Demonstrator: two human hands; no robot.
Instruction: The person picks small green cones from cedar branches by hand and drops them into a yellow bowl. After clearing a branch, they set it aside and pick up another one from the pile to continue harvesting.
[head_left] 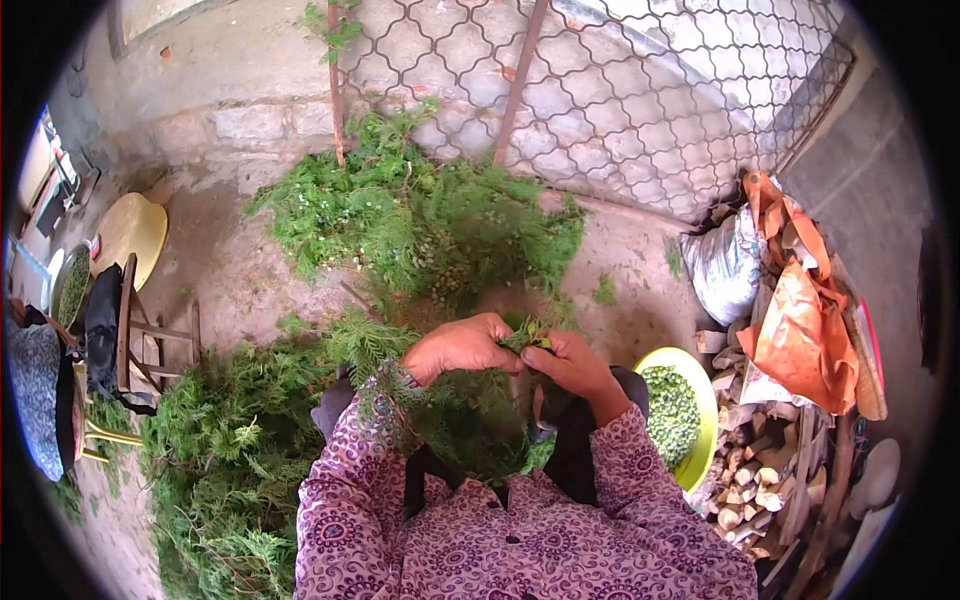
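Observation:
My left hand (462,345) is closed around a leafy evergreen branch (365,345), whose feathery foliage sticks out past the wrist and hangs over the forearm. Close beside it, my right hand (578,372) pinches the green tip of a sprig (527,338) between thumb and fingers. The two hands nearly meet above my lap. To the right of my right knee stands a yellow-green basin (703,405) holding many small round green pieces (672,410), which look like cones or berries. More cut greenery lies below the hands, partly hidden by my arms.
Piles of evergreen branches lie ahead (400,215) and at the left (235,450). A metal lattice (620,100) leans against the wall. Split firewood (745,480), an orange bag (800,335) and a white sack (725,265) are at right. Another person's patterned clothing (38,400) shows far left, by a wooden chair (128,320).

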